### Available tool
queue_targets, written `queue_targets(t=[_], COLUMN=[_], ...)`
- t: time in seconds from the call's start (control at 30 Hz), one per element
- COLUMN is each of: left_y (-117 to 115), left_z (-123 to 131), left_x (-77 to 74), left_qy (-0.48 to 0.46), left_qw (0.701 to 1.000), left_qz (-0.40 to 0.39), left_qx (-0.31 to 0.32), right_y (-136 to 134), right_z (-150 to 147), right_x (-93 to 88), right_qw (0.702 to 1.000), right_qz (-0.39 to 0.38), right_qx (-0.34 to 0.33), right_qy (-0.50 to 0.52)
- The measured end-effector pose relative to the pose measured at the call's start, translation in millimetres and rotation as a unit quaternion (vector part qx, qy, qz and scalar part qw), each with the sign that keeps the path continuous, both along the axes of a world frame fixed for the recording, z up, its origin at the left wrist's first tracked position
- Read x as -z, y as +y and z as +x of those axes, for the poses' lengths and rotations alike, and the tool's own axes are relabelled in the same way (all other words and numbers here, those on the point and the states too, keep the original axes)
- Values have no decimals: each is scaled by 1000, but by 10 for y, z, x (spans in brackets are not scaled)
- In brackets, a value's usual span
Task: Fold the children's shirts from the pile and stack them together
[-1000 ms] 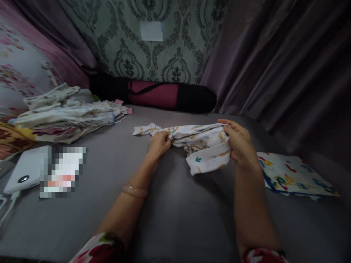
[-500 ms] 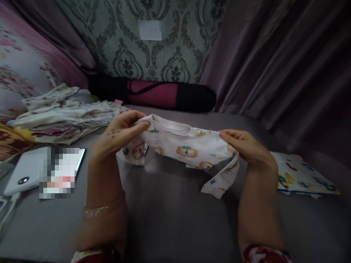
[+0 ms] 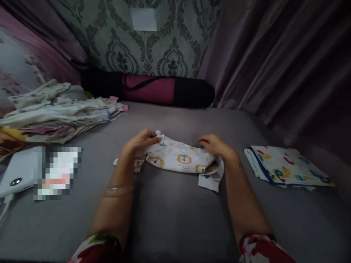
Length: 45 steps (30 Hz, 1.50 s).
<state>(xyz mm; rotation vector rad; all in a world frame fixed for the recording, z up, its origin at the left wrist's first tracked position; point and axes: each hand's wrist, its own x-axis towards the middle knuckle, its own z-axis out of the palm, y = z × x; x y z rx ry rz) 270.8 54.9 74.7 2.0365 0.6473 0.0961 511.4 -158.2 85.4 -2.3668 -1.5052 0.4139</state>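
Observation:
A small white baby garment (image 3: 181, 160) printed with yellow lion faces lies on the grey bed surface (image 3: 175, 219) in front of me. My left hand (image 3: 141, 139) pinches its upper left corner, fingers closed on the cloth. My right hand (image 3: 215, 145) rests on its upper right edge, fingers curled down onto the fabric. One flap of the garment hangs out at the lower right, by my right wrist.
A folded white cloth with coloured letters (image 3: 287, 170) lies to the right. A heap of pale clothes (image 3: 57, 113) sits at the left. A white power bank (image 3: 16, 175) lies near the left edge. A pink and black rolled bag (image 3: 153, 89) lies against the wall.
The garment was held stretched in the air between both hands; now both hands have come down and laid it flat on the bed, closer together.

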Motion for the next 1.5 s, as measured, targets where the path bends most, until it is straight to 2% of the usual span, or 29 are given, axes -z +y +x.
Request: queue_targets(t=[0.07, 0.13, 0.27, 0.33, 0.47, 0.67, 0.87, 0.93, 1.07, 1.17, 1.3, 1.5], left_y=[-1, -11, -12, 8, 49, 7, 23, 27, 21, 22, 11, -22], left_z=[-13, -20, -23, -20, -9, -15, -29, -30, -36, -60, -89, -25], left_x=[-26, -48, -48, -18, 48, 6, 12, 9, -16, -38, -88, -204], left_qy=[-2, -7, -9, -12, -4, -1, -2, 0, -3, -16, -41, -88], left_qw=[1000, 1000, 1000, 1000, 999, 998, 998, 999, 998, 998, 998, 994], left_qz=[8, 10, -6, -23, -34, -66, -55, -54, -63, -58, -45, 54], left_qx=[1, 4, 8, 8, 3, -1, 1, 0, -2, 3, -9, -25], right_y=[103, 186, 248, 245, 247, 247, 196, 181, 167, 170, 171, 113], right_z=[-137, -234, -275, -257, -267, -384, -324, -273, -198, -176, -152, -81], right_x=[26, 82, 218, 261, 289, 243, 188, 162, 115, 109, 111, 27], right_qw=[997, 993, 990, 986, 983, 990, 992, 993, 991, 985, 982, 996], right_qz=[25, 28, 25, 25, 1, -45, 2, 33, 56, 91, 148, 76], right_qx=[-67, -102, -102, -123, -165, -131, -113, -109, -89, -75, -40, 36], right_qy=[24, 47, 89, 114, 76, -19, -57, -38, 79, 126, 113, 32])
